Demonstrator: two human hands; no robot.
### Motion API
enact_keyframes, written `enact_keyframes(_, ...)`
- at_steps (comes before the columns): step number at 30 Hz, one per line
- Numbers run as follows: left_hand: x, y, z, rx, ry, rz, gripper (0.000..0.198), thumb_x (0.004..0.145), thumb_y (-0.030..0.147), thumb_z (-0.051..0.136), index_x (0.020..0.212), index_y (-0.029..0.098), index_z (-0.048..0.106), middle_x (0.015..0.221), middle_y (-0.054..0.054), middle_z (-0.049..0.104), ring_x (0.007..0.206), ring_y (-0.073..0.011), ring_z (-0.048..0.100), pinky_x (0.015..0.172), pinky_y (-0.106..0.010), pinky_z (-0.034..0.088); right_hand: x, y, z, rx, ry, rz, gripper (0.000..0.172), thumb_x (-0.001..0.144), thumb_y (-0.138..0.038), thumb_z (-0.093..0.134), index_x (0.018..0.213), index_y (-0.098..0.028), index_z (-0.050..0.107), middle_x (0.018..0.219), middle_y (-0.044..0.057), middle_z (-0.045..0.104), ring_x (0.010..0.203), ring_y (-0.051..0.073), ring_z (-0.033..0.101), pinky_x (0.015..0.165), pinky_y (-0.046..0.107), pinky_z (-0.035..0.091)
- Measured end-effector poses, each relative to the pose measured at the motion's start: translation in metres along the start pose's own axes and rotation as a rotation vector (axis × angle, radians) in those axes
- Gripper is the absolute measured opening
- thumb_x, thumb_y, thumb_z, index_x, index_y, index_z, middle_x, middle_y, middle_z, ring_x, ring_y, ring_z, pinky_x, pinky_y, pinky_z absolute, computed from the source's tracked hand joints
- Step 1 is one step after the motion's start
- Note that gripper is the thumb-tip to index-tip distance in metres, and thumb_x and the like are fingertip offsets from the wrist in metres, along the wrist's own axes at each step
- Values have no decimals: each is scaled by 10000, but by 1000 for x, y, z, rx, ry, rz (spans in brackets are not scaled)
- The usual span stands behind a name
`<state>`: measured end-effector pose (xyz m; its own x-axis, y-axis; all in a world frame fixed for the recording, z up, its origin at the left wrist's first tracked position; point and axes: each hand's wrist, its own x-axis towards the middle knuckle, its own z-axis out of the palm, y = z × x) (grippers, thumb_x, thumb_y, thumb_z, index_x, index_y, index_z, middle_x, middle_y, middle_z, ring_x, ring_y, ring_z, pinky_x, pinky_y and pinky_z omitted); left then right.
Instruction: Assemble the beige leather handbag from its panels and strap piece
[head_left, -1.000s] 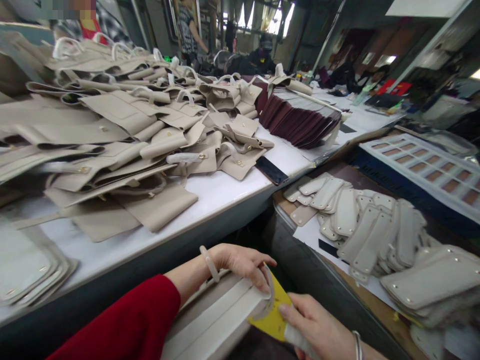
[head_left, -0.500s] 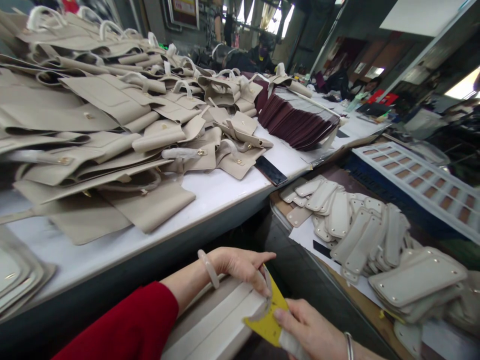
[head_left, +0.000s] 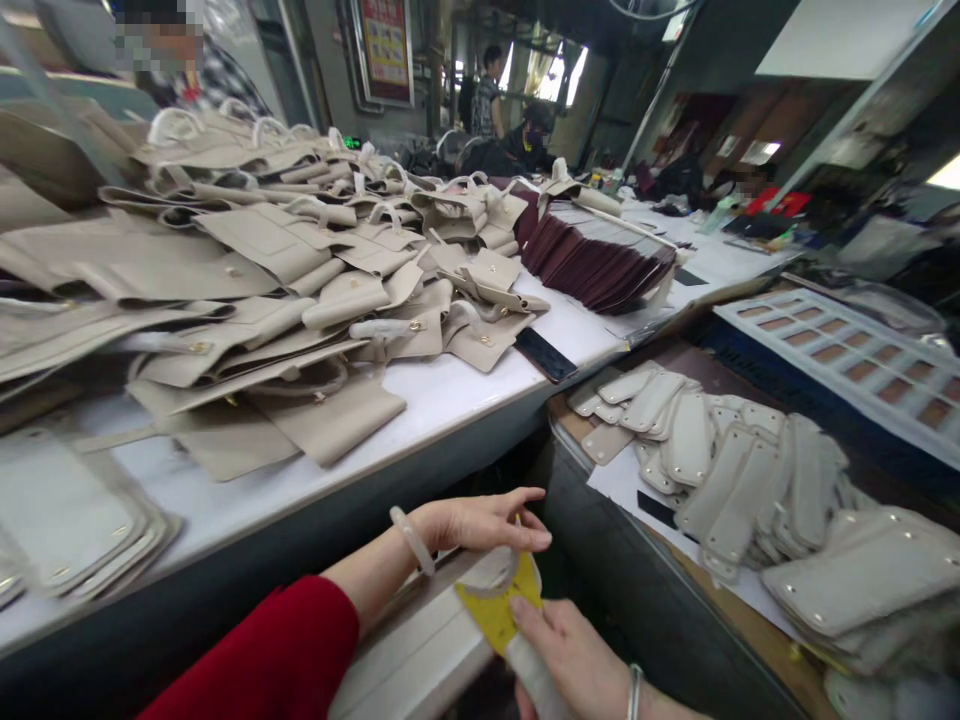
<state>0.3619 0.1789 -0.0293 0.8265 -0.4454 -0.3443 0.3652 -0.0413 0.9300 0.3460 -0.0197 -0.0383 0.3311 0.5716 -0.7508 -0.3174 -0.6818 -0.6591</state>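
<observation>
My left hand (head_left: 480, 522), with a pale bangle at the wrist and a red sleeve behind it, rests its fingers over the curved end of a cream leather strap (head_left: 491, 572) on a cream bag piece (head_left: 416, 650) in my lap. My right hand (head_left: 574, 665) pinches a yellow card (head_left: 499, 610) together with a pale strap end (head_left: 534, 680) just below the left hand. The yellow card lies under the strap loop. Both hands are close together at the bottom middle of the view.
A long white table (head_left: 450, 385) carries a heap of beige bag parts (head_left: 247, 260), a stack of maroon pieces (head_left: 596, 255) and a black phone (head_left: 545, 354). To the right lie several cream tabs (head_left: 720, 460) on a brown bench and a white compartment tray (head_left: 847, 355). People stand far back.
My left hand's fingers lifted and spread over the strap loop. The yellow card and my right hand shifted left and toward me. The view tilted slightly.
</observation>
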Motion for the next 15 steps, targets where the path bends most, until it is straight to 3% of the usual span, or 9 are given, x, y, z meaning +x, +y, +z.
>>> enact_keyframes(2, -20, 8, 0, 79, 103, -15, 844, 863, 627, 603, 1522, 166, 349, 1475, -149, 503, 1327, -275, 489, 1114, -392, 362, -4, 6, 6, 8, -37, -22, 861, 660, -967, 294, 695, -152, 568, 501, 50, 558, 394, 101, 490, 421, 228, 392)
enact_keyframes(5, -49, 12, 6, 175, 240, -40, 687, 918, 651, 497, 1419, 182, 528, 1481, -99, 514, 1368, -275, 441, 1170, -375, 274, -19, 27, 2, 46, -75, -73, 862, 620, -963, 456, 754, -133, 647, 629, 71, 614, 559, 145, 588, 538, 255, 459)
enact_keyframes(7, -62, 9, 15, 202, 295, -39, 639, 940, 646, 454, 1377, 197, 581, 1424, -67, 577, 1316, -271, 493, 1153, -359, 301, -26, 40, -11, 119, 24, -137, 808, 654, -917, 523, 832, -144, 674, 633, 41, 602, 609, 158, 591, 607, 270, 478)
enact_keyframes(9, -66, 4, 26, 195, 333, -32, 589, 958, 627, 430, 1336, 216, 618, 1339, -40, 643, 1221, -262, 567, 1095, -348, 374, -23, 44, -28, 206, 216, -184, 717, 729, -862, 523, 823, -164, 655, 616, 14, 571, 617, 153, 567, 645, 275, 475)
enact_keyframes(12, -64, -2, 37, 169, 360, -36, 550, 967, 606, 427, 1247, 202, 674, 1229, -36, 697, 1115, -252, 619, 1023, -344, 434, 5, 29, -47, 265, 333, -171, 605, 814, -775, 524, 743, -178, 592, 664, 14, 575, 648, 143, 561, 644, 266, 466)
enact_keyframes(15, -59, -4, 38, 157, 361, -47, 562, 966, 609, 419, 1239, 191, 677, 1193, -48, 704, 1097, -252, 618, 1012, -350, 440, 46, 2, -47, 257, 154, -116, 575, 878, -714, 500, 742, -164, 593, 633, 14, 568, 587, 143, 558, 578, 282, 471)
